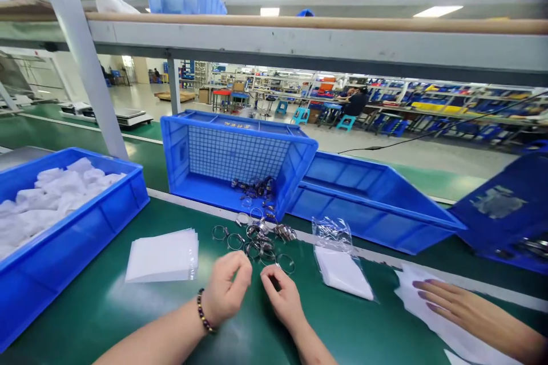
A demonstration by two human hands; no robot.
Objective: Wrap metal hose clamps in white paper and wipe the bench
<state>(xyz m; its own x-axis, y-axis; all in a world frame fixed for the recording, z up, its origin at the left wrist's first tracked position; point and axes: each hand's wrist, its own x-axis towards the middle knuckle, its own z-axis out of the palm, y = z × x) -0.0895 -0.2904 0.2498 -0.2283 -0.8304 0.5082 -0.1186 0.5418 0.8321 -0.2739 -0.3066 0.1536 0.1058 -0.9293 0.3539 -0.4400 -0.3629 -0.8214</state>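
Several round metal hose clamps [257, 242] lie in a loose pile on the green table, just beyond my hands. My left hand [229, 288], with a beaded bracelet at the wrist, is closed in front of the pile. What it holds, if anything, is hidden. Close beside it, my right hand [280, 296] has its fingers curled together at the near edge of the pile. I cannot make out anything in its fingers. A stack of flat white bags [162, 255] lies to the left, and a clear packet of white sheets [342, 274] to the right.
A tipped blue crate [240, 131] holds more clamps behind the pile. Another blue bin [368, 211] stands beside it. At left is a blue bin [124, 182] of white bundles. Another person's hand [458, 302] rests on white bags [419, 296] at right. A shelf beam [299, 37] crosses above.
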